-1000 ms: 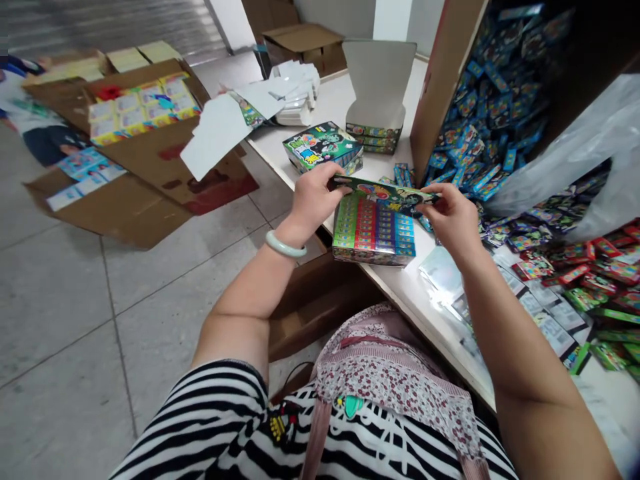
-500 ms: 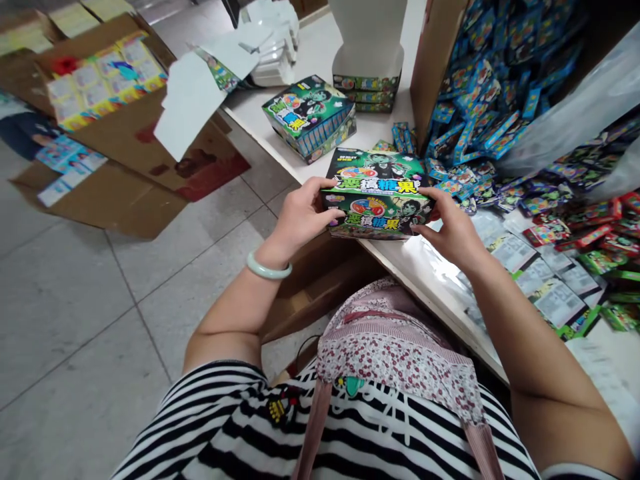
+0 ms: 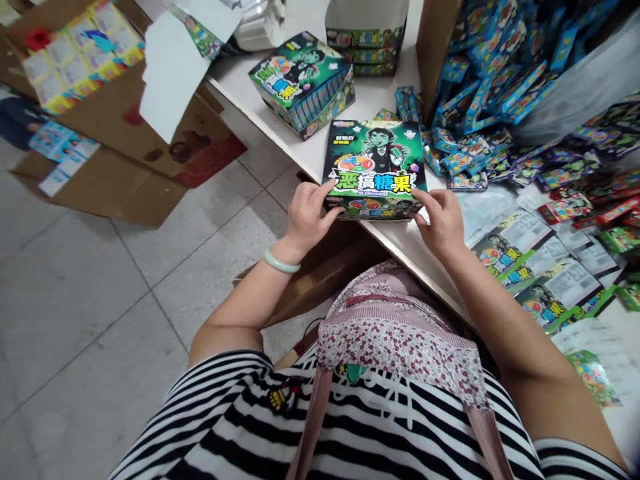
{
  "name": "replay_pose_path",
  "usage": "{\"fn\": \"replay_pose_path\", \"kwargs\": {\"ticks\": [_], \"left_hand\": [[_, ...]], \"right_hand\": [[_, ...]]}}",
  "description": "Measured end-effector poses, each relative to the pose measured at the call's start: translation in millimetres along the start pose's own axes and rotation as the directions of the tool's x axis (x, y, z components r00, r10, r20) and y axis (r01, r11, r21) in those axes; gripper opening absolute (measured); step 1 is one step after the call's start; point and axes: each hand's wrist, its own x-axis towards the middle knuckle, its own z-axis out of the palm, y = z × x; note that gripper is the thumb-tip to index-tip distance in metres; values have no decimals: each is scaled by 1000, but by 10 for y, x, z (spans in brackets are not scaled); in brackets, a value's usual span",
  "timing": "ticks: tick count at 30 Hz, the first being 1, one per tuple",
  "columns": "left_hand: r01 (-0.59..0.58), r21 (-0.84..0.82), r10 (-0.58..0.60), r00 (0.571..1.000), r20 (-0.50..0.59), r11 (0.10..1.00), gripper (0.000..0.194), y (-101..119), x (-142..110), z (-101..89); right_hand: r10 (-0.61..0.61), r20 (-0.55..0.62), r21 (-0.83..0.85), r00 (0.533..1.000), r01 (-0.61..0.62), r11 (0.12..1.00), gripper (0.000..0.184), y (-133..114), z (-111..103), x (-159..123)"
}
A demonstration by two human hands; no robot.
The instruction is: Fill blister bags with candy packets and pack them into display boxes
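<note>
A green and black candy box (image 3: 375, 157) with a cartoon figure on its lid lies at the table's front edge, lid facing up. Its near left corner is pinched by my left hand (image 3: 309, 217), thumb on the front face and fingers at the lid edge. My right hand (image 3: 441, 223) grips the near right corner the same way. Just behind stands a similar box (image 3: 303, 83), its side showing a row of blue packets. The underside of the held box is hidden.
Stacked open boxes (image 3: 367, 50) stand at the back. A carton (image 3: 437, 53) of blue candy packets (image 3: 493, 87) is at right, with purple, red and green packets beside it. Flat printed sheets (image 3: 540, 267) lie near my right arm. Cardboard cartons (image 3: 165, 147) stand at left.
The held box has tipped back, so its lid now faces me more and its front face shows less. Both hands stay on its near corners. The camera view has shifted slightly.
</note>
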Motion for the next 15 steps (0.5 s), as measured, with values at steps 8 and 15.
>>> {"fn": "replay_pose_path", "kwargs": {"ticks": [8, 15], "left_hand": [[110, -140, -106, 994, 36, 984, 50, -27, -78, -1], [133, -188, -142, 989, -35, 973, 15, 36, -185, -33]], "right_hand": [[32, -51, 110, 998, -26, 994, 51, 93, 156, -93], [71, -21, 295, 997, -62, 953, 59, 53, 230, -164]]}}
